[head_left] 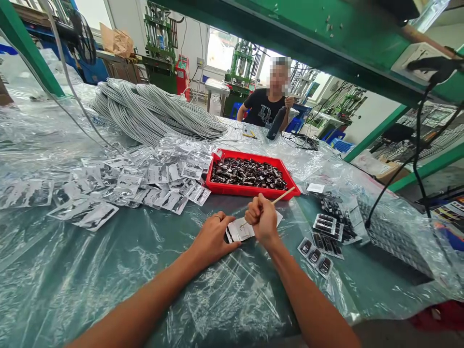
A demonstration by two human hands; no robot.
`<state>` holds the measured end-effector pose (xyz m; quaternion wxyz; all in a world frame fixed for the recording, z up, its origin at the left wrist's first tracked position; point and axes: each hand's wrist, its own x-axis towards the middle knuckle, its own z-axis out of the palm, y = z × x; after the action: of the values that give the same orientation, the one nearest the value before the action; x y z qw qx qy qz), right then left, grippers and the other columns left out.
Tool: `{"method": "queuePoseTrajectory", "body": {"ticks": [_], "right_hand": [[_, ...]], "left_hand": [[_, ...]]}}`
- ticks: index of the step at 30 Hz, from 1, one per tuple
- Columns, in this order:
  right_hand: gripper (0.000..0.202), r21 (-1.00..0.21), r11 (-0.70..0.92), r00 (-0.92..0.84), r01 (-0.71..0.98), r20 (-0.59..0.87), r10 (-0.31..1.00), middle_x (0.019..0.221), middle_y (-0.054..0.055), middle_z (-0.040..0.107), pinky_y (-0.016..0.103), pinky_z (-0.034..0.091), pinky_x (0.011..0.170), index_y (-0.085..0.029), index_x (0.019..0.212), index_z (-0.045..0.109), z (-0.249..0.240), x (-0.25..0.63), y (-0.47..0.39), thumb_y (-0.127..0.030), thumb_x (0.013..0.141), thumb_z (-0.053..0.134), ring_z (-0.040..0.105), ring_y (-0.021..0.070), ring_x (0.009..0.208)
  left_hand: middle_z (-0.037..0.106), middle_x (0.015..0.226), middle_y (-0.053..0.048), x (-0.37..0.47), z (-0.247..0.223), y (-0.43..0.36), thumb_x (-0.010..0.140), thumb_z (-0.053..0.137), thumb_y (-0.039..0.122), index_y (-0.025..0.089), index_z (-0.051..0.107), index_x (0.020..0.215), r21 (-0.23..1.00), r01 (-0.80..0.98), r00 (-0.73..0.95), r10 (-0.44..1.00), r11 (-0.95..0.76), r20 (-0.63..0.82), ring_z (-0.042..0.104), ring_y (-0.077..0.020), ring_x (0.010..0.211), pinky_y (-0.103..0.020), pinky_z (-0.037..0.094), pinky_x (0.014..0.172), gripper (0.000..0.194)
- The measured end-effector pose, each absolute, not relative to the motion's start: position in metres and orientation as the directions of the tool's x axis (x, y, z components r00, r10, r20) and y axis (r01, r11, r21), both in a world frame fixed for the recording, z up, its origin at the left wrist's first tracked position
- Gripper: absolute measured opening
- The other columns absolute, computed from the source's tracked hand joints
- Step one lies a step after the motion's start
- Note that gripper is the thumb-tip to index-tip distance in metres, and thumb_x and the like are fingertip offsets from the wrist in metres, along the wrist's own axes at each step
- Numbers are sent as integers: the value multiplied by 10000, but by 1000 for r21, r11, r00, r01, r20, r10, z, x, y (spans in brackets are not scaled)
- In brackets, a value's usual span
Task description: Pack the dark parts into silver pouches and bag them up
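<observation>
A white card with dark parts on it (237, 231) lies flat on the plastic-covered table in front of me. My left hand (214, 234) grips its left end, thumb along the near edge and fingers along the far one. My right hand (261, 217) is closed in a fist round a thin pale wooden stick (283, 195), which slants up to the right. Beneath the fist, the stick's lower end is hard to make out against the card. Just beyond both hands stands a red tray (250, 192) full of small dark shiny pieces.
Many packed cards (159, 179) are heaped on the left, with a big grey cable coil (152, 113) behind. Black parts in clear trays (315, 257) lie at right, near a bubble-wrapped block (395, 246). A green beam (290, 34) crosses overhead. Across the table sits a person (268, 106).
</observation>
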<state>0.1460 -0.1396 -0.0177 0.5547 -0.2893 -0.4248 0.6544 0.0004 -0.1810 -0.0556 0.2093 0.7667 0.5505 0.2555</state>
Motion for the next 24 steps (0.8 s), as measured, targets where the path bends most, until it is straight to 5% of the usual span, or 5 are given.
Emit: {"method": "queuePoseTrajectory", "body": {"ticks": [8,17,24], "right_hand": [[587,-822,55,-120,-567,148,982,428,-106,225,216,117,371,-205,486,324,-33,133,-134,-616,749,649,131,32,355],[588,-792,41,-125,-610,147,981,448,-98,267,230,108,410,-191,511,365,-35,126,-135,-639,726,680,185,28,372],[606,-804,1,-117,-595,88,989,452,-91,305,229,107,414,-190,513,388,-35,121,-137,-690,653,702,214,27,375]], "left_hand": [[619,1092,-121,-2,-76,-181,672,762,327,194,647,1201,597,743,197,951,-303,238,604,-308,1046,-456,491,945,558],[587,1235,-145,-7,-69,-177,721,669,369,190,612,1270,602,772,197,977,-203,77,551,-333,1180,-468,432,1023,581],[593,1197,-124,-12,-70,-177,708,650,330,188,631,1221,634,745,181,978,-208,107,576,-302,1106,-441,435,995,533]]}}
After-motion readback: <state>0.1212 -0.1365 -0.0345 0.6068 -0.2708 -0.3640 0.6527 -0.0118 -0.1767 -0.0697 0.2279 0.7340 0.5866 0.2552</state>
